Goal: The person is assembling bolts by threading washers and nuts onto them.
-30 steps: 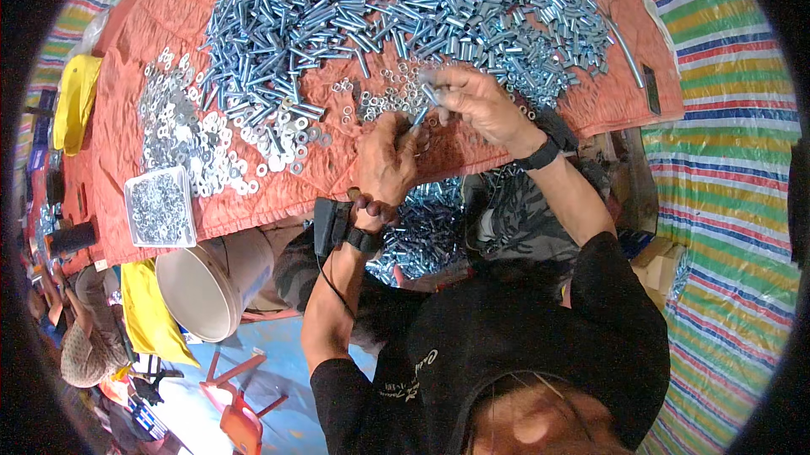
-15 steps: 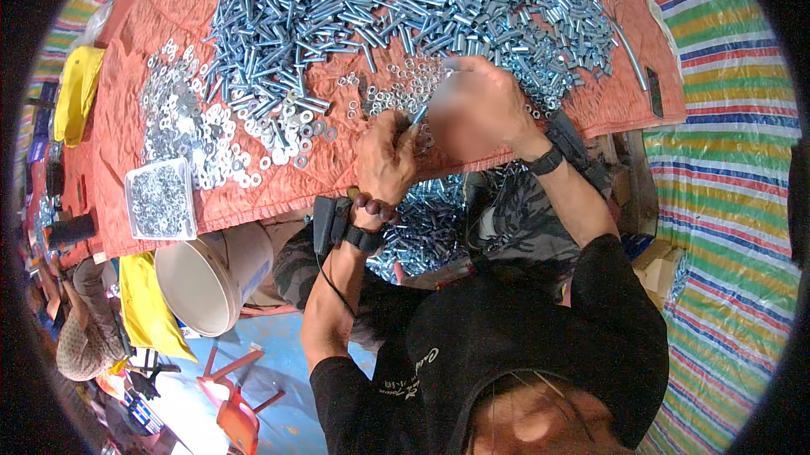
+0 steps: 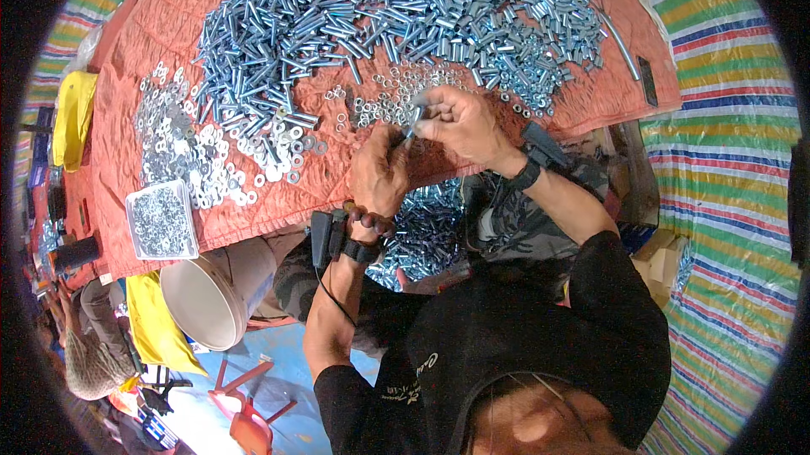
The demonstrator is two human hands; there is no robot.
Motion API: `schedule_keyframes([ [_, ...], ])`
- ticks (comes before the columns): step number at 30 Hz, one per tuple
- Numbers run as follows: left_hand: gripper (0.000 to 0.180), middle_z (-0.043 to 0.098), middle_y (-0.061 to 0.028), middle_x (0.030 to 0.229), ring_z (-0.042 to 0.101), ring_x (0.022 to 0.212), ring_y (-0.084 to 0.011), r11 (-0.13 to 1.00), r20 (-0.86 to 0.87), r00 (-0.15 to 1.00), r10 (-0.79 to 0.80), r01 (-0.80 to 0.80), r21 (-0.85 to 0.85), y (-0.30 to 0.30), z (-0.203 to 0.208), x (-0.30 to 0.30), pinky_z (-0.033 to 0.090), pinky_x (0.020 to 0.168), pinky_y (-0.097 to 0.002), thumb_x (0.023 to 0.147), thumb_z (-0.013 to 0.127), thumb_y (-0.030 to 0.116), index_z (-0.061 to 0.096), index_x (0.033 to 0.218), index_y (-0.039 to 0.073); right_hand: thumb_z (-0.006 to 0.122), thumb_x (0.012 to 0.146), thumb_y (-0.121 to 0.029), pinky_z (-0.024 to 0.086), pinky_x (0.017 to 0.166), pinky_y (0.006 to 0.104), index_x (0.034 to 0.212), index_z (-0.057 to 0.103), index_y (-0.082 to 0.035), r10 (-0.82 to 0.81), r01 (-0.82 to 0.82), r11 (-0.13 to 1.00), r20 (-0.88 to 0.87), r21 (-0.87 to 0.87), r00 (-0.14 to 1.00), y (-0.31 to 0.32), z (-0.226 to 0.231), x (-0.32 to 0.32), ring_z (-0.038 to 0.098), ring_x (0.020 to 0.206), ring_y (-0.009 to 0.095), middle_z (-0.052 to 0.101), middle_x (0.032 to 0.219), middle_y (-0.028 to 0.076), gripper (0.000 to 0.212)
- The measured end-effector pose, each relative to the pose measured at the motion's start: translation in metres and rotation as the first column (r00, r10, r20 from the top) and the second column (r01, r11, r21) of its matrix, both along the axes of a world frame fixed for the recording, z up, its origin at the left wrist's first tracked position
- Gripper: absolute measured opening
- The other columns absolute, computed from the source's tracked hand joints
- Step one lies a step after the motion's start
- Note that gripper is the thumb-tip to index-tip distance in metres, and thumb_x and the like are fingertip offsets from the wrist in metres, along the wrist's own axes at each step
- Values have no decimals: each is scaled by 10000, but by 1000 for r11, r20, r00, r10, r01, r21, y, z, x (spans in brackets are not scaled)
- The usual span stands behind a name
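My left hand (image 3: 379,172) is closed, its thumb and fingers pinching the lower part of a slim bluish metal bolt (image 3: 414,121). From the other side my right hand (image 3: 462,123) has its thumb and fingertips closed around the bolt's upper end. Both hands meet above the near edge of the table, just in front of a scatter of small metal rings (image 3: 384,107). Whether a ring or nut sits on the bolt is hidden by the fingers.
A big pile of bluish metal rods and sleeves (image 3: 337,12) spreads across the orange quilted cloth (image 3: 295,193), with nuts (image 3: 540,88) at its right. Flat washers (image 3: 202,156) and a square tub (image 3: 160,219) lie left. A bucket (image 3: 202,307) stands below the edge; more bolts (image 3: 426,227) lie near my legs.
My right hand has come down and left, its fingers now closing on the upper end of the bolt. My left hand stays near the same place, still pinching it.
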State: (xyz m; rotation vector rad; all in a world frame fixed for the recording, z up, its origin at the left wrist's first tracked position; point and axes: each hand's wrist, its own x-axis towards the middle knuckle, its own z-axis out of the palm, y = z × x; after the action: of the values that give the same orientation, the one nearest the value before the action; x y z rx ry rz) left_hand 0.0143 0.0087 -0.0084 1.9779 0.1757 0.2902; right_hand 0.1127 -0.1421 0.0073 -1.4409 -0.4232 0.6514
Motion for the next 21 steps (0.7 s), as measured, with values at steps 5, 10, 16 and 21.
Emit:
schedule_keyframes([
  [5,276,645,-117,1021,615,924,-174,816,14,1000,21,-9,-577,-7,-1,-3,473,833,-305,933,529,97,541,1188,-9,657,793,-94,502,745,316,1214,527,-16,74,14,962,313,-271,947,0,5,-10,616,855,178,635,939,103,447],
  [10,276,650,-93,1013,598,939,-144,943,61,998,-13,33,-331,-10,-6,-3,470,833,-293,915,581,91,572,1173,-6,648,783,-108,511,755,357,1287,468,-31,189,45,927,567,-373,802,4,8,-19,643,831,254,647,923,162,540],
  [16,213,650,-105,913,650,717,-164,675,42,966,255,-146,-723,17,-9,-2,564,632,-298,952,531,123,567,1106,-19,622,821,-120,522,710,298,1023,646,-11,150,152,884,578,-441,802,-6,11,8,658,770,159,684,882,123,231],
  [21,261,623,-86,834,665,700,-197,566,-24,932,362,-241,-788,34,2,2,581,606,-311,959,532,204,548,1098,-17,624,822,-117,511,703,337,924,664,1,288,63,873,615,-484,734,-23,-16,15,649,781,220,672,874,133,161],
])
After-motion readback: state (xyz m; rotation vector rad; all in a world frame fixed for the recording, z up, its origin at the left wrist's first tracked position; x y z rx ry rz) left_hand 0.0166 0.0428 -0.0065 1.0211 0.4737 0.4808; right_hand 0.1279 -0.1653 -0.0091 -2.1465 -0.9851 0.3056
